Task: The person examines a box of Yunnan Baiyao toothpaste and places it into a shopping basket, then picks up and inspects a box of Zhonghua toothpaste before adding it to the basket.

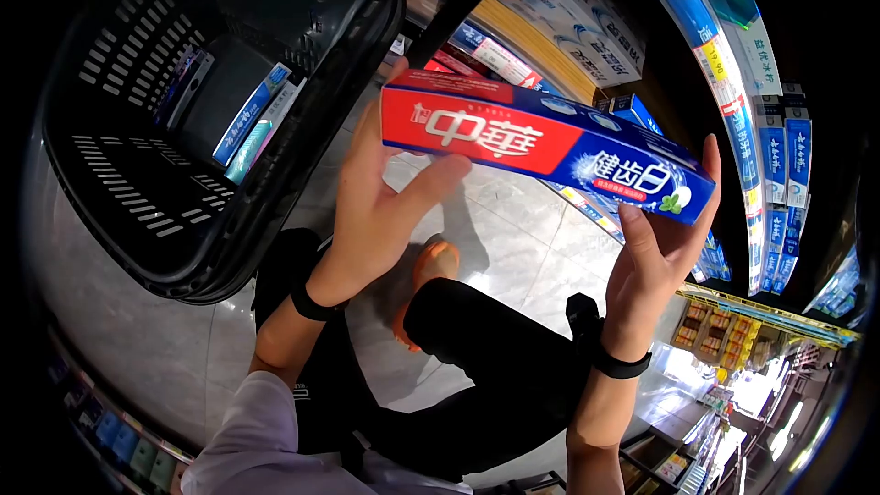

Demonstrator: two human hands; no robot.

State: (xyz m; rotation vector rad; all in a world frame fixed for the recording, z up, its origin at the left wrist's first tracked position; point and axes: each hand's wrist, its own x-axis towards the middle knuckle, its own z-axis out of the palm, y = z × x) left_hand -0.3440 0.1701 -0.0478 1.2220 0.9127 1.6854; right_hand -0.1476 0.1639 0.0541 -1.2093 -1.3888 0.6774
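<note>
A red and blue toothpaste box (550, 148) is held up between both hands, tilted down toward the right. My left hand (376, 192) grips its red end, with the thumb along the lower edge and the other fingers behind it. At the blue end, my right hand (662, 243) holds the box with the thumb underneath and a finger up along the end. White characters show on the box's front face. Both wrists wear black bands.
A black basket (330, 119) at the left holds several boxes, including a blue one (249, 115). Shelves with toothpaste boxes (786, 160) and price tags curve along the right. Below are the grey tiled floor (513, 211) and my legs.
</note>
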